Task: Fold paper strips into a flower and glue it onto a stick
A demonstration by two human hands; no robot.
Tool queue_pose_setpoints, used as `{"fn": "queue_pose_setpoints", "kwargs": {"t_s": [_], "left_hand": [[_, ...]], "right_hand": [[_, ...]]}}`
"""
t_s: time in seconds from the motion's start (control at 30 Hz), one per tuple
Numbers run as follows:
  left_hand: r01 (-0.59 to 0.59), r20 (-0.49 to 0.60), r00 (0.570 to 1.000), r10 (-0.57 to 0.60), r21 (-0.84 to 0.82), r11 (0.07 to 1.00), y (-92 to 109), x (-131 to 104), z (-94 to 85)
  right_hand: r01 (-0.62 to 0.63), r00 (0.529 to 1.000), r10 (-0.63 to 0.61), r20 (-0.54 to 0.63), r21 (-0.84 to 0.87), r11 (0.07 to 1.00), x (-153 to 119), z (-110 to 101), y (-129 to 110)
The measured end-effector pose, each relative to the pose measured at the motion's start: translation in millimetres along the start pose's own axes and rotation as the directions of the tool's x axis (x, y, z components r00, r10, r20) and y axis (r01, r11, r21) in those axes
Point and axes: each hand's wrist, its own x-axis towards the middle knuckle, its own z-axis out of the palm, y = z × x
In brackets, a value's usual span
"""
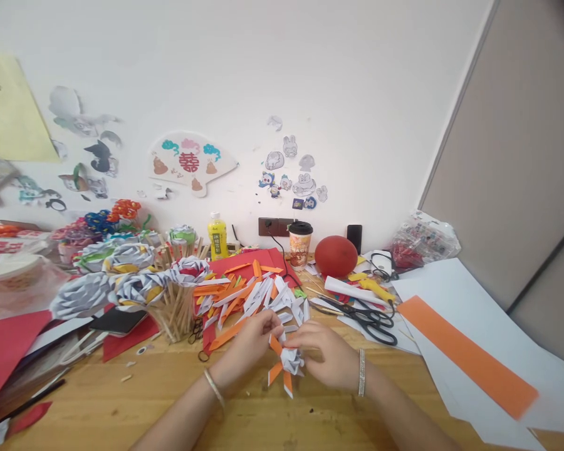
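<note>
Between my two hands is a paper flower (292, 361) with a white folded centre and several orange strips sticking out to its left and below. My left hand (257, 335) has its fingers pinched at the flower's upper left, by an orange strip. Curled round the flower's right side and top, my right hand (323, 354) grips it with thumb and fingers. Just behind the hands lies a pile of folded orange and white paper strips (249, 294), partly on red paper (275, 258).
Black scissors (373, 322) and a yellow glue gun (376, 288) lie to the right, before a red balloon (336, 255) and a lidded cup (300, 243). Finished paper flowers on sticks (138, 285) stand left. An orange strip (467, 357) rests on white sheets (432, 282).
</note>
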Motion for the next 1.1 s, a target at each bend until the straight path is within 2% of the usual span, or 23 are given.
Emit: {"fn": "queue_pose_setpoints", "kwargs": {"t_s": [0.1, 0.23, 0.47, 0.57, 0.63, 0.7, 0.77, 0.8, 0.87, 0.93, 1.0, 1.1], "left_hand": [[-0.010, -0.007, 1.000, 0.010, -0.029, 1.000, -0.2, 1.7, -3.2], [-0.026, -0.008, 1.000, 0.025, -0.149, 0.989, -1.0, 4.8, -7.0], [-0.028, 0.017, 0.999, 0.033, -0.269, 0.963, -25.5, 9.7, -2.2], [-0.011, 0.057, 0.998, 0.028, -0.290, 0.957, -28.5, 10.4, -4.2], [0.009, 0.113, 0.993, 0.026, -0.303, 0.953, -25.5, 9.5, -7.4], [0.027, 0.164, 0.986, 0.024, -0.305, 0.952, -21.5, 7.5, -10.1], [0.048, 0.207, 0.978, 0.018, -0.306, 0.951, -19.3, 5.5, -11.0], [0.064, 0.233, 0.972, 0.010, -0.307, 0.950, -19.6, 4.8, -10.8], [0.113, 0.294, 0.955, -0.023, -0.293, 0.949, -22.8, 5.0, -9.4], [0.151, 0.342, 0.937, -0.065, -0.231, 0.961, -27.2, 7.1, -7.9], [0.130, 0.295, 0.952, -0.083, -0.146, 0.981, -29.3, 10.0, -7.4], [0.027, 0.035, 0.999, -0.029, 0.066, 0.997, -22.8, 11.2, -7.7]], "right_hand": [[-0.066, 0.998, 0.067, -0.002, 0.091, 0.994, -1.5, -3.1, -1.1], [-0.156, 0.986, 0.164, -0.036, 0.172, 0.973, -3.3, -8.3, 0.9], [-0.027, 0.999, 0.031, -0.034, 0.098, 0.995, -4.0, -4.8, 7.7], [-0.049, 0.997, 0.056, -0.059, 0.114, 0.992, -3.3, -3.6, 9.0], [-0.087, 0.987, 0.099, -0.128, 0.102, 0.991, -2.4, -6.1, 14.2], [-0.153, 0.957, 0.154, -0.246, 0.026, 0.988, -1.7, -10.7, 25.9], [-0.261, 0.920, 0.207, -0.333, -0.126, 0.957, -1.9, -14.9, 43.5], [-0.321, 0.911, 0.239, -0.336, -0.215, 0.922, -2.3, -16.0, 53.3], [-0.416, 0.907, 0.349, -0.238, -0.361, 0.835, -3.4, -15.6, 71.2], [-0.430, 0.903, 0.378, -0.206, -0.386, 0.816, -3.7, -12.4, 83.3], [-0.450, 0.893, 0.393, -0.219, -0.392, 0.802, -2.8, -8.9, 88.1], [-0.483, 0.875, 0.409, -0.259, -0.403, 0.777, -1.5, -7.3, 87.2]]}}
